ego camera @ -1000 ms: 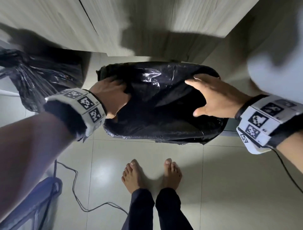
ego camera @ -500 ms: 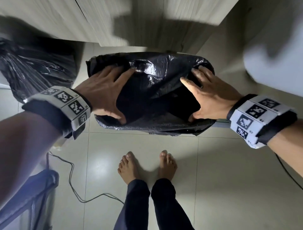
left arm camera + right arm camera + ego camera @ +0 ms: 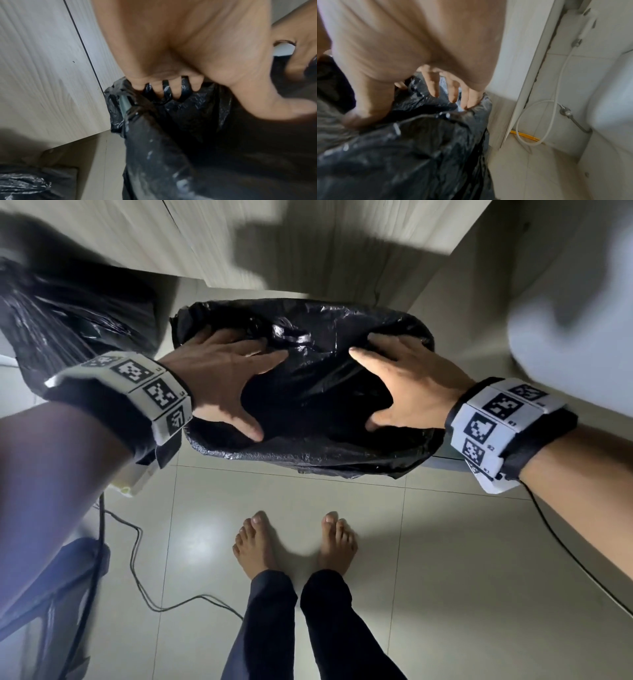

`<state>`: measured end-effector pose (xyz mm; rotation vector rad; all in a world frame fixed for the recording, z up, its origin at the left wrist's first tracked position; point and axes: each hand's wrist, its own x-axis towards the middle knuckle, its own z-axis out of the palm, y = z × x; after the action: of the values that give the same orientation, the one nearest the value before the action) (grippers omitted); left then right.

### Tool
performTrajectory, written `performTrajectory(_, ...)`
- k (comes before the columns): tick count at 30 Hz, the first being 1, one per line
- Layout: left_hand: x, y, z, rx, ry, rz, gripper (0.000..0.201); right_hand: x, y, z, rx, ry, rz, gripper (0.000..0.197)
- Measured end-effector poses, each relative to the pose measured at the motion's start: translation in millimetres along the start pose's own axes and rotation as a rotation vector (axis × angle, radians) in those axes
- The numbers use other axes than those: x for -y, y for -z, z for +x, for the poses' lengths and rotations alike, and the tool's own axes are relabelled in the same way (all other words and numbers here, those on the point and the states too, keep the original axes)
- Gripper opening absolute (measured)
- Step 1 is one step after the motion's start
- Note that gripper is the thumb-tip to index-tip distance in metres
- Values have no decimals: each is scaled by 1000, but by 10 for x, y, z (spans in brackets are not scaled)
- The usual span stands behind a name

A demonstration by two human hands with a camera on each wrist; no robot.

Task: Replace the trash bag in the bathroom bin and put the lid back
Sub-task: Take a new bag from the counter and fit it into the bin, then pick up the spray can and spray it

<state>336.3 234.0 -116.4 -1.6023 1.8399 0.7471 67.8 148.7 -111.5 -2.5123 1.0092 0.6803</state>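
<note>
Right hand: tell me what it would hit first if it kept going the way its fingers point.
The right hand already has its fingertips on the black trash bag at the bin's far rim. Going on, it would likely meet the wooden cabinet behind; depth is unclear.

We find the bag (image 3: pixel 308 392) in the bin (image 3: pixel 124 102), before the cabinet (image 3: pixel 308 244). A second bag (image 3: pixel 68 320) lies left; our feet (image 3: pixel 294 542) stand before the bin.

— What's the floor (image 3: pixel 445 559)?
— Pale glossy tiles.
— And on it?
— The bag-lined bin (image 3: pixel 308 453) under both hands, a full black bag (image 3: pixel 68 320) left of the left hand, a cable (image 3: pixel 144 587) and bare feet (image 3: pixel 294 542) nearer than the hands.
</note>
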Motion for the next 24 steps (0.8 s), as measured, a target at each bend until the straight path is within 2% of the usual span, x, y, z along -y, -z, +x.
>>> performTrajectory(2,-8,-2,-34,-4,9,49,130,-71,26,-31,-50,42,-58,102)
performTrajectory(4,22,-25,-80,68,65,185,128,-156,4,-65,12,84,-273,96)
performTrajectory(6,51,-52,-99,109,98,270,127,-200,-47,-83,65,85,-390,94)
performTrajectory(9,23,-14,-102,96,109,249,124,-195,-50,-83,58,73,-374,89)
performTrajectory(14,-60,-5,-275,-168,20,11,101,-105,-23,-136,-123,40,-105,71)
performTrajectory(16,-69,-49,-377,-246,18,-96,89,-84,-41,-203,-181,25,-75,63)
performTrajectory(19,-38,-146,-534,-342,64,-197,74,-25,-84,-346,-154,-31,-88,58)
performTrajectory(22,25,-270,-747,-519,133,-418,60,61,-86,-496,-186,-87,-17,55)
performTrajectory(24,62,-417,-916,-512,197,-532,54,146,-55,-613,-217,-149,82,49)
